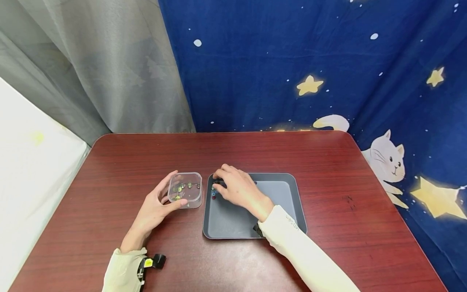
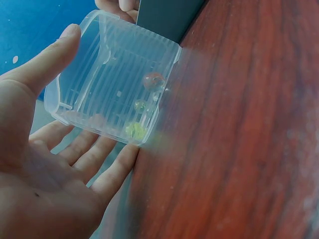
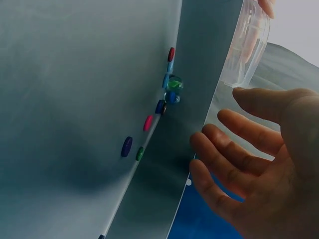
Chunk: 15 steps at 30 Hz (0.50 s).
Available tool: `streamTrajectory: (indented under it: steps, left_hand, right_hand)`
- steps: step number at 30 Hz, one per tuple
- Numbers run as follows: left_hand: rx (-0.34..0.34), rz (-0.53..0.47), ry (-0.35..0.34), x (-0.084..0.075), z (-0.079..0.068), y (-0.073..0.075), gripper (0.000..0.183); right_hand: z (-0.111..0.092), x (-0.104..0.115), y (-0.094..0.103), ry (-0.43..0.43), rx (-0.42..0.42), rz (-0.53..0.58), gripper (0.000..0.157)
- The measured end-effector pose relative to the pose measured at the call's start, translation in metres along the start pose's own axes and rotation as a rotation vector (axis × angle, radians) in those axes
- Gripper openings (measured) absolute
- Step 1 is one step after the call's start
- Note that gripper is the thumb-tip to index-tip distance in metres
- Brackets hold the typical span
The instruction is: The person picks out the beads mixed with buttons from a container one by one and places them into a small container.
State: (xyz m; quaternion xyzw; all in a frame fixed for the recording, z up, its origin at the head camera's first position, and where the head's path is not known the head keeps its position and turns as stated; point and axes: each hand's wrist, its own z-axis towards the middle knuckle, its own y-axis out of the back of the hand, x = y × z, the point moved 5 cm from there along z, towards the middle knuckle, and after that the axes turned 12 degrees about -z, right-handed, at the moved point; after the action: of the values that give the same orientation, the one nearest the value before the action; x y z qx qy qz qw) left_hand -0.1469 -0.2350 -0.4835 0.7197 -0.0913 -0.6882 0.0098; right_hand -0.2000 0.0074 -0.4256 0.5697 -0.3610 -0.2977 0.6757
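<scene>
My left hand [image 1: 155, 207] holds a clear plastic box [image 1: 196, 202], thumb on one side and fingers on the other. Several glass marbles [image 2: 135, 130], some yellow-green and one reddish, lie inside. Beside it is a grey tray [image 1: 233, 223]. Over the tray's left edge hovers my right hand [image 1: 238, 190], its fingers loosely bent and apart, with nothing between them in the right wrist view. Against the tray wall below are clear marbles with green and blue centres [image 3: 175, 83] and several small coloured discs [image 3: 127, 147]. In the head view the right hand partly hides them.
Box and tray stand on a reddish-brown wooden table [image 1: 339, 211]. Behind it hang a grey curtain [image 1: 138, 73] and a blue curtain [image 1: 255, 61] with stars and a cat. A white surface [image 1: 33, 170] lies to the left.
</scene>
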Motion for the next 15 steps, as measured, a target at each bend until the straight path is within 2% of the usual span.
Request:
streamTrajectory:
  steps: [6, 15]
  left_hand:
    - [-0.006, 0.002, -0.002, -0.001, -0.001, -0.001, 0.090]
    - [-0.006, -0.001, 0.005, 0.000, -0.001, -0.001, 0.089]
  right_hand:
    - [-0.001, -0.005, 0.000, -0.005, -0.016, 0.007, 0.026]
    - [-0.004, -0.012, -0.003, -0.034, 0.007, -0.001, 0.027]
